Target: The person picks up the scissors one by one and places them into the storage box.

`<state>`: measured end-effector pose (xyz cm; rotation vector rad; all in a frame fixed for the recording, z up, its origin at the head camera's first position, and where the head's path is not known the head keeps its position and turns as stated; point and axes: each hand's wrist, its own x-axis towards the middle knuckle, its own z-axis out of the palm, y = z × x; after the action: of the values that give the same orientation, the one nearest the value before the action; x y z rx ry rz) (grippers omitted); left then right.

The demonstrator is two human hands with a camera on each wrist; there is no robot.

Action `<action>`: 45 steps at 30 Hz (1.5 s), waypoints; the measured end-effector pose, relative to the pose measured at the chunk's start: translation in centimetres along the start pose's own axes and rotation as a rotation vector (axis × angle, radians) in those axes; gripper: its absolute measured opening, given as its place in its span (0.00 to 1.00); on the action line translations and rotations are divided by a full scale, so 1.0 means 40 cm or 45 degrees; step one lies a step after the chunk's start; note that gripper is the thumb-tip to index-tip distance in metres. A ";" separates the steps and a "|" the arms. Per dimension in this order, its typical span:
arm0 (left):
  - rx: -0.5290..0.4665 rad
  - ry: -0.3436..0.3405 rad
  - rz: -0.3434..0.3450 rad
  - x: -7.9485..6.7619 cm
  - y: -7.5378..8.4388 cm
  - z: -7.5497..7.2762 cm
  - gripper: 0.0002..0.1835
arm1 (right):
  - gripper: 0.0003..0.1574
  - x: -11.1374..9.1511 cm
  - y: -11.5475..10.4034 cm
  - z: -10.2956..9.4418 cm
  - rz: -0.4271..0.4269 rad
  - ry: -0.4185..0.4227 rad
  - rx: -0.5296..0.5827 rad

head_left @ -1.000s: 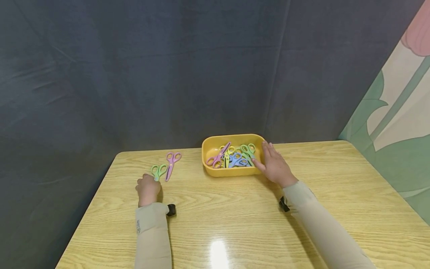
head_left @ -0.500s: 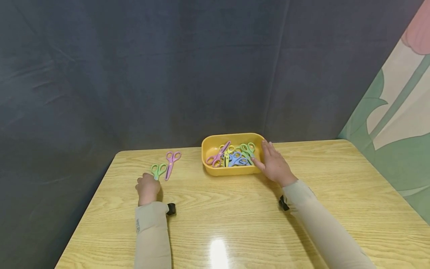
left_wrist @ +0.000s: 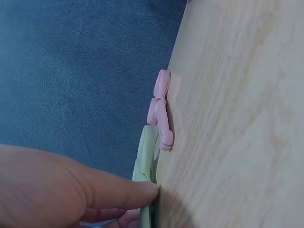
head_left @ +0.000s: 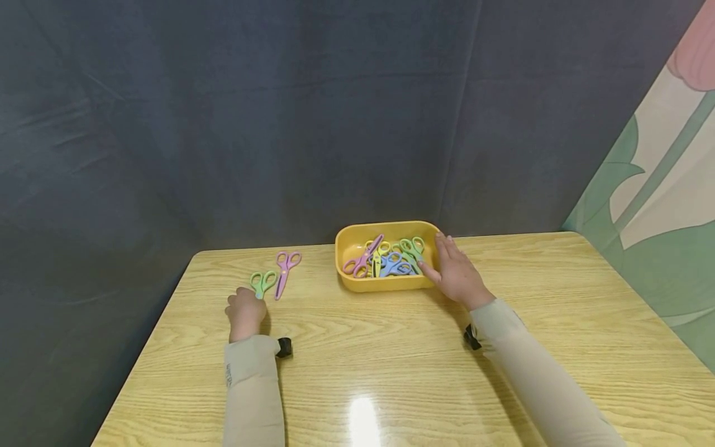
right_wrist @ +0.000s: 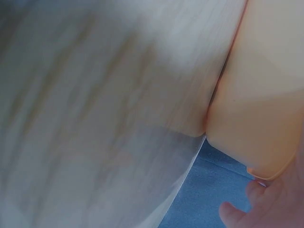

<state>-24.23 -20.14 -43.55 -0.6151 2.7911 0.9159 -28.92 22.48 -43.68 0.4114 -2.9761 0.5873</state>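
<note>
Green scissors [head_left: 262, 284] lie at the left of the table, their handle loops pointing away from me. My left hand [head_left: 246, 310] pinches them lower down, and the thumb presses on the green plastic in the left wrist view. The fingers hide the blade end. Just right of them lie pink scissors [head_left: 284, 273], untouched. My right hand [head_left: 459, 279] rests against the right end of a yellow bin [head_left: 385, 285], fingers fairly straight along its side and thumb at the front rim. Inside that bin are several scissors, among them pink [head_left: 363, 261], yellow [head_left: 377, 264], blue [head_left: 393, 266] and green ones [head_left: 412, 249].
The wood-grain table [head_left: 346, 347] backs onto a dark blue curtain [head_left: 335, 124], close behind the bin. To the right is a wall panel [head_left: 659, 205] with a painted flower. A bright reflection shows near the table's front.
</note>
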 end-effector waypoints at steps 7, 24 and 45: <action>0.003 0.037 0.046 0.001 0.001 0.000 0.21 | 0.52 0.000 -0.001 -0.001 -0.010 0.005 -0.002; 0.014 0.112 0.184 -0.006 0.034 0.005 0.15 | 0.52 -0.002 0.000 0.002 -0.002 -0.003 -0.004; -0.235 0.255 0.211 -0.009 0.061 0.041 0.21 | 0.53 0.000 0.001 0.004 -0.009 0.000 0.007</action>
<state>-24.94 -17.26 -43.46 -0.5326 2.9933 1.2189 -28.94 22.46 -43.85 0.4227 -2.9724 0.5949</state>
